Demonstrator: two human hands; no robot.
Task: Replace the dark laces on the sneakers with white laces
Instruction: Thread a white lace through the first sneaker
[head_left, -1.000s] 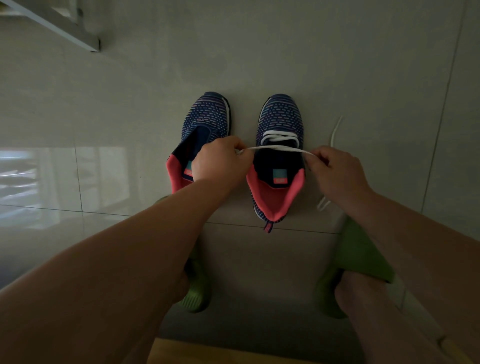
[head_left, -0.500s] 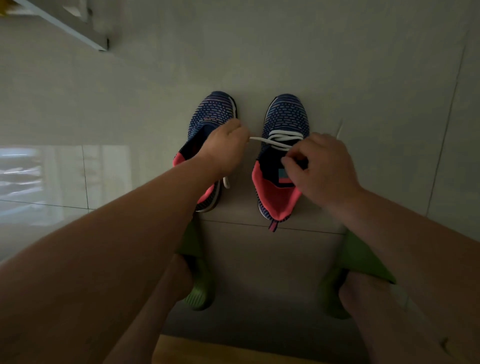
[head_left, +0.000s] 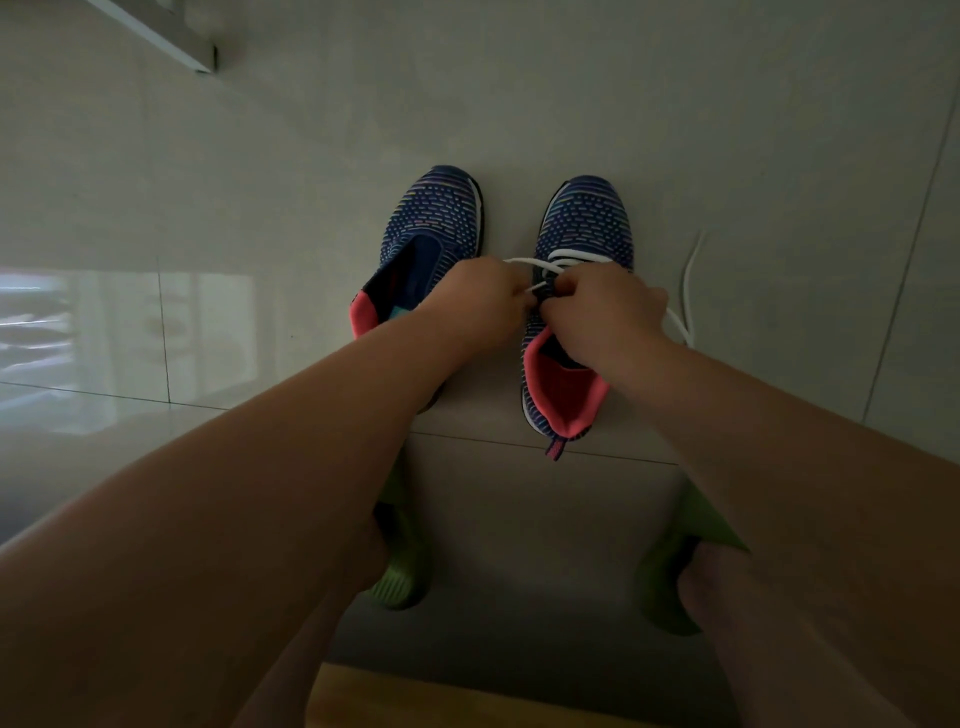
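Observation:
Two blue knit sneakers with pink heel linings stand side by side on the tiled floor, toes pointing away. The left sneaker (head_left: 434, 228) has no lace in it. The right sneaker (head_left: 584, 223) carries a white lace (head_left: 563, 255) across its lower eyelets. My left hand (head_left: 480, 301) pinches one end of that lace over the gap between the shoes. My right hand (head_left: 605, 312) grips the lace at the right sneaker's tongue, close to the left hand. The lace's loose tail (head_left: 688, 280) trails on the floor to the right.
My feet in green slippers (head_left: 402, 566) (head_left: 675, 577) rest on the floor below the sneakers. A yellow wooden edge (head_left: 441, 701) shows at the bottom. A pale metal bar (head_left: 171, 36) crosses the upper left corner. Glossy floor tiles (head_left: 779, 130) spread all around.
My hands were apart with the lace stretched between them; they have come together over the right sneaker's eyelets. The lace tail lies out to the right again.

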